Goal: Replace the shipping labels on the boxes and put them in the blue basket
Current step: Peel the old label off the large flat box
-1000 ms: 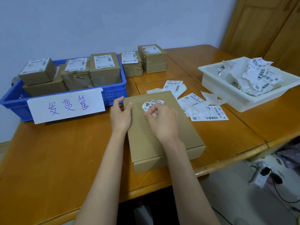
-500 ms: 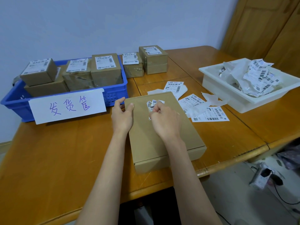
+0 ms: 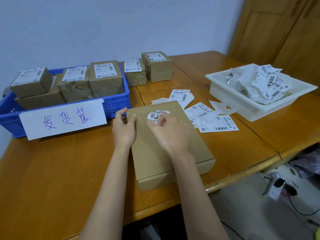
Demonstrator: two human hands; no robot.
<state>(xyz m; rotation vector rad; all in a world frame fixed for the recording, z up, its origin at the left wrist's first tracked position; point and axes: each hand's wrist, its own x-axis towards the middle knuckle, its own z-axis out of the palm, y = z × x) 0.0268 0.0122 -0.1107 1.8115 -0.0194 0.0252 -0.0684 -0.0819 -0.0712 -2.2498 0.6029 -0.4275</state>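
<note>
Flat cardboard box point(image 3: 166, 149) on the wooden table point(image 3: 52, 179), just right of the blue basket point(image 3: 117, 104); long axis running from near edge toward the wall, far end angled slightly left. Left hand point(image 3: 123, 129) gripping far-left corner, thumb on top. Right hand point(image 3: 168, 134) pinching crumpled old label point(image 3: 155, 116) on the lid.

left hand point(image 3: 124, 129): grips the far left corner of the flat box point(image 3: 166, 153)
right hand point(image 3: 170, 134): pinches the crumpled label point(image 3: 155, 116) on the box top, just right of the left grip
</note>
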